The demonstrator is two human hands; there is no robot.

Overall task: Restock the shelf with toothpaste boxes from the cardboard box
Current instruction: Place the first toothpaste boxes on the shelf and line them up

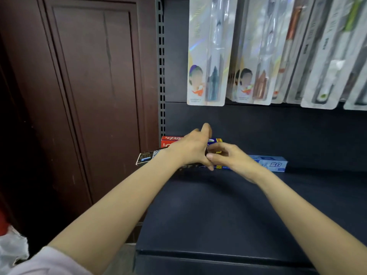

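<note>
My left hand (188, 149) reaches to the back of the dark shelf (218, 205) and grips a black toothpaste box (146, 157) from above, thumb down in front of it. The box's left end juts past the shelf's left edge. My right hand (230, 158) meets the left one, its curled fingers and thumb pinching the black box's right end. A red toothpaste box (170, 140) lies behind at the back left. A blue and yellow box (216, 140) peeks out behind my hands, and a light-blue box (275, 165) lies to the right. The cardboard box is out of view.
Carded toothbrush packs (206, 56) hang in a row above the shelf. A slotted metal upright (162, 76) marks the shelf's left side, with a dark brown wooden door (89, 86) beyond it. A white plastic bag (12, 249) sits at the lower left.
</note>
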